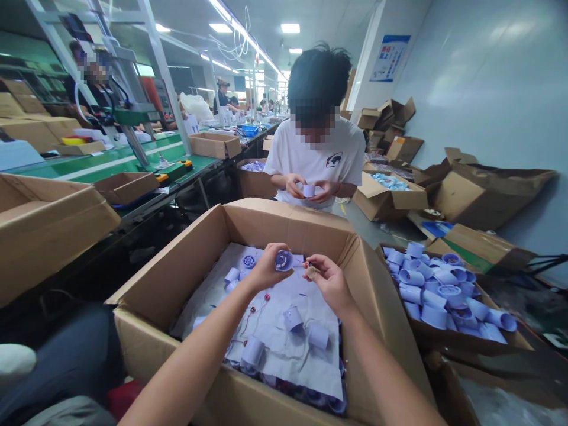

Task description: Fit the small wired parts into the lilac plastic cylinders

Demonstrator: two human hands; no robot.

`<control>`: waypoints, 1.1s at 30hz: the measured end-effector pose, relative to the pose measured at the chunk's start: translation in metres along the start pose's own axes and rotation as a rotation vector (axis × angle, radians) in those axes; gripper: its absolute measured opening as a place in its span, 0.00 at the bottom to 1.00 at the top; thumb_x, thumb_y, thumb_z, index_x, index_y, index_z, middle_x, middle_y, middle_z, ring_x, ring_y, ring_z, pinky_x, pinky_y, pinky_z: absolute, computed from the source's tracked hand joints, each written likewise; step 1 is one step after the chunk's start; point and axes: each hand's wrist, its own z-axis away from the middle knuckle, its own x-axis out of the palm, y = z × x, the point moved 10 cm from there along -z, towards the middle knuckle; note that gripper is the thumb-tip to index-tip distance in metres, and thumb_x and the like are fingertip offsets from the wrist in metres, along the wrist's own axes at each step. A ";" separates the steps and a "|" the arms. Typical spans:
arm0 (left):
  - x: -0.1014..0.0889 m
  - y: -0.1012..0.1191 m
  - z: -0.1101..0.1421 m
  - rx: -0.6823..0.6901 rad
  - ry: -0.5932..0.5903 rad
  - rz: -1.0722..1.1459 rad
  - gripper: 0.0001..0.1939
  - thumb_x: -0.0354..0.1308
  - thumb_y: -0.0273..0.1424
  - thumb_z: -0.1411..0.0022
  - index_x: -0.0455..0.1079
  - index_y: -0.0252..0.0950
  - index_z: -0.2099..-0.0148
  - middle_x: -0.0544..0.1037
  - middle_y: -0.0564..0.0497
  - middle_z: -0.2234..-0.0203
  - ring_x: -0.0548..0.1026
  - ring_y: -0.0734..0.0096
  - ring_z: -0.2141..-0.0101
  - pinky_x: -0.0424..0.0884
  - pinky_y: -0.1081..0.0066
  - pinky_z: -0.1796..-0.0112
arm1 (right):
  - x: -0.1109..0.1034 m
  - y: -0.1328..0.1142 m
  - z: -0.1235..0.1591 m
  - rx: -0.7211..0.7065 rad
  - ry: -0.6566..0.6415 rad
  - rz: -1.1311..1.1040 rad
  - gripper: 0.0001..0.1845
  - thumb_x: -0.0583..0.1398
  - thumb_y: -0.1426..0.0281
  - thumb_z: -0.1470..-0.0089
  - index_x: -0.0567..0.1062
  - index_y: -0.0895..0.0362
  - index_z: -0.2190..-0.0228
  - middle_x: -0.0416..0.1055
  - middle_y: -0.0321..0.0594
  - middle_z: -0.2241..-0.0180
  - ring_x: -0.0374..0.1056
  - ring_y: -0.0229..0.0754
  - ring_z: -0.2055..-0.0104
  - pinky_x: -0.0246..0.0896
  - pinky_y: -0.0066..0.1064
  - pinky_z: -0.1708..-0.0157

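My left hand (270, 266) is wrapped round a lavender plastic cup-shaped housing (284, 261), its open end facing me. Just to the right, my right hand (327, 281) pinches a small part (312, 271) whose kind I cannot make out; thin wires seem to run from it toward the housing. Both hands are above a large cardboard box (284, 222). Inside it, a pale sheet (270, 313) carries several more lavender housings (293, 319), some lying on their sides. Small red parts on thin wires (252, 310) lie among them.
Across the box a person (317, 154) in a white shirt holds a similar housing. A carton heaped with lavender housings (437, 290) stands at the right. To the left are a green conveyor bench (173, 154) and an open carton (53, 219). More cartons (483, 189) lie along the wall.
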 end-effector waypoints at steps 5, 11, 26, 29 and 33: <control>-0.001 0.003 0.000 0.017 0.027 -0.007 0.23 0.64 0.22 0.56 0.63 0.38 0.56 0.71 0.49 0.59 0.68 0.62 0.55 0.66 0.62 0.52 | 0.002 0.009 -0.001 0.015 -0.010 -0.007 0.19 0.68 0.59 0.64 0.73 0.54 0.69 0.74 0.37 0.71 0.69 0.38 0.73 0.65 0.32 0.71; -0.001 0.004 0.001 0.031 0.036 -0.023 0.23 0.64 0.23 0.56 0.62 0.38 0.56 0.71 0.48 0.60 0.68 0.61 0.55 0.66 0.61 0.53 | 0.006 0.013 -0.001 0.020 -0.048 0.020 0.16 0.67 0.63 0.62 0.73 0.54 0.69 0.73 0.36 0.73 0.69 0.39 0.72 0.64 0.31 0.71; 0.000 0.010 0.003 0.112 0.055 -0.051 0.24 0.61 0.22 0.56 0.60 0.39 0.55 0.70 0.49 0.60 0.67 0.61 0.56 0.67 0.61 0.54 | 0.004 0.017 -0.002 0.034 -0.035 0.056 0.14 0.66 0.64 0.61 0.73 0.54 0.69 0.72 0.35 0.73 0.68 0.38 0.73 0.62 0.29 0.72; 0.000 0.011 0.003 0.127 0.055 -0.053 0.24 0.61 0.22 0.56 0.60 0.39 0.55 0.70 0.48 0.59 0.66 0.61 0.55 0.67 0.61 0.54 | 0.003 0.018 -0.003 0.045 -0.030 0.072 0.15 0.65 0.63 0.61 0.73 0.55 0.70 0.72 0.35 0.74 0.68 0.38 0.73 0.62 0.29 0.72; 0.001 0.014 0.004 0.143 0.048 -0.061 0.25 0.60 0.22 0.55 0.59 0.39 0.54 0.70 0.48 0.58 0.66 0.61 0.55 0.67 0.60 0.53 | 0.002 0.015 -0.002 0.055 -0.008 0.095 0.16 0.66 0.61 0.62 0.73 0.55 0.70 0.70 0.34 0.75 0.67 0.37 0.75 0.63 0.30 0.73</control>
